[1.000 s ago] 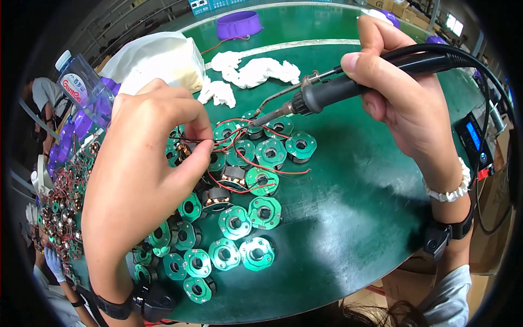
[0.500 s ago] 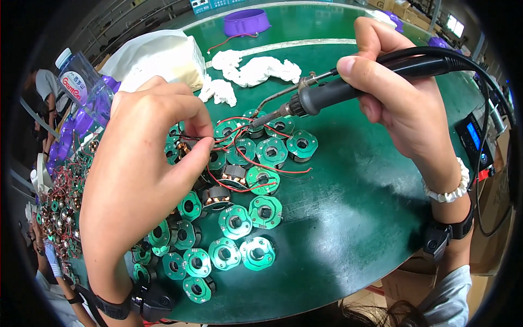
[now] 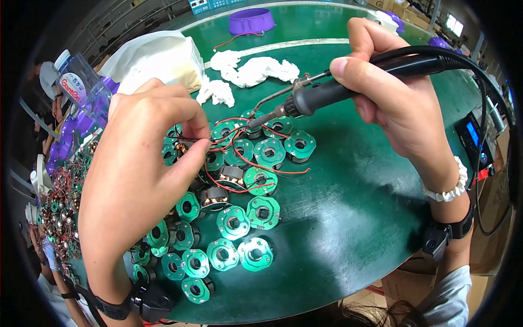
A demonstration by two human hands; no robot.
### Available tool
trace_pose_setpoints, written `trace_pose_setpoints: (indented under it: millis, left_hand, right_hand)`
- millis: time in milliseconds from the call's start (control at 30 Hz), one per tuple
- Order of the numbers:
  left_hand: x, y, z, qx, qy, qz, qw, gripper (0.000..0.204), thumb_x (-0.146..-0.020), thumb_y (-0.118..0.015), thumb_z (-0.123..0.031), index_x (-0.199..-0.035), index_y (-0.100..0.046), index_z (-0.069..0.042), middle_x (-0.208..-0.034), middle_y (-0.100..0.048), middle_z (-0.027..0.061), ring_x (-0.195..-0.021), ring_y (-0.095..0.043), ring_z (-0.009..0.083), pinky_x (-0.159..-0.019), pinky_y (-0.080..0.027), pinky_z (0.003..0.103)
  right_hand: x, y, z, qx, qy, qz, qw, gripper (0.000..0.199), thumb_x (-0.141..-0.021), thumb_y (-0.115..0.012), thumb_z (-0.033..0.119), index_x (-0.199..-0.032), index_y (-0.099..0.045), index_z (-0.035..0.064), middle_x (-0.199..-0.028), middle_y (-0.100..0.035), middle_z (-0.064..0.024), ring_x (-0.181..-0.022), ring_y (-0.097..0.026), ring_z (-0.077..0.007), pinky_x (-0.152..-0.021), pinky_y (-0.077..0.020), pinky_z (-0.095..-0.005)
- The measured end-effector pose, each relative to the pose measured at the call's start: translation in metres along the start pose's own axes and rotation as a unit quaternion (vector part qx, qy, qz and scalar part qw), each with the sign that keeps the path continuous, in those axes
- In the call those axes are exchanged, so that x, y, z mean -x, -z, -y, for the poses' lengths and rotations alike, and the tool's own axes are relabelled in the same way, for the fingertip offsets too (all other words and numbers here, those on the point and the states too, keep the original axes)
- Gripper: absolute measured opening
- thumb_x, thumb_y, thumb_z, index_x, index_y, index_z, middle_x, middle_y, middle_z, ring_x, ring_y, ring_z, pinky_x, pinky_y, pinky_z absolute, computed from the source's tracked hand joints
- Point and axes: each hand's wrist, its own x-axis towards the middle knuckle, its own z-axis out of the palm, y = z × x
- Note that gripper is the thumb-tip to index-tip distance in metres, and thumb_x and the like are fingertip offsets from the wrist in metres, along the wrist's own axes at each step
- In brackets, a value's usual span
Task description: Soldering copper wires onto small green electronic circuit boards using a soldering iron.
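We see our right hand (image 3: 400,103) wrapped tight around the black handle of a soldering iron (image 3: 348,90). Its thin metal tip points down at a cluster of small round green circuit boards with copper wire coils (image 3: 256,163), which lie near the middle of the round dark green table (image 3: 348,229). Our left hand (image 3: 144,158) is bent over the left side of that cluster, and its finger and thumb pinch a thin red wire (image 3: 218,182) close to one little coil.

We think the coils are light and stiff, so they may slide if pushed. The wire looks soft and bendy and could snap off. It seems best to hold a coil by its round edge and the iron only by the black handle, because the tip is likely hot.

We cannot see just where the tip touches. Our left hand hides some coils. More coils with red wires (image 3: 57,212) lie at the far left, small and blurry. Crumpled white cloth bits (image 3: 256,71) lie behind the cluster, and a purple round tray (image 3: 251,20) sits at the far end.
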Motion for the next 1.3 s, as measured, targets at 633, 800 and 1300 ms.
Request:
trace_pose_setpoints:
  millis: [633, 800, 1300]
  left_hand:
    - [0.002, 0.007, -0.001, -0.011, 0.03, 0.02, 0.999, 0.016, -0.064, -0.061, 0.001, -0.077, -0.052, -0.005, -0.071, -0.052, 0.0038, -0.074, -0.049, 0.0198, -0.072, -0.033, 0.029]
    - [0.001, -0.009, -0.005, -0.08, 0.065, -0.092, 0.99, 0.023, -0.064, -0.064, -0.002, -0.085, -0.054, -0.001, -0.079, -0.053, 0.0082, -0.075, -0.05, 0.0224, -0.072, -0.036, 0.03]
    - [-0.004, 0.003, 0.004, 0.015, 0.01, 0.051, 0.999, 0.009, -0.063, -0.061, 0.001, -0.069, -0.054, 0.001, -0.071, -0.053, 0.0089, -0.076, -0.05, 0.0263, -0.069, -0.037, 0.035]
  right_hand:
    - [-0.006, 0.015, 0.003, -0.013, 0.053, -0.009, 0.998, 0.022, -0.078, -0.056, 0.012, -0.067, -0.037, 0.0112, -0.056, -0.035, 0.0068, -0.042, -0.031, 0.0009, -0.038, -0.0234, -0.0148]
    - [-0.003, 0.027, -0.003, -0.026, 0.054, -0.034, 0.998, 0.02, -0.079, -0.054, 0.012, -0.069, -0.036, 0.0113, -0.056, -0.034, 0.0074, -0.042, -0.028, 0.0019, -0.038, -0.0234, -0.0141]
    - [0.005, 0.027, -0.003, -0.079, -0.003, -0.03, 0.996, 0.021, -0.079, -0.054, 0.012, -0.07, -0.034, 0.0127, -0.053, -0.032, 0.0075, -0.038, -0.026, 0.0018, -0.034, -0.0201, -0.014]
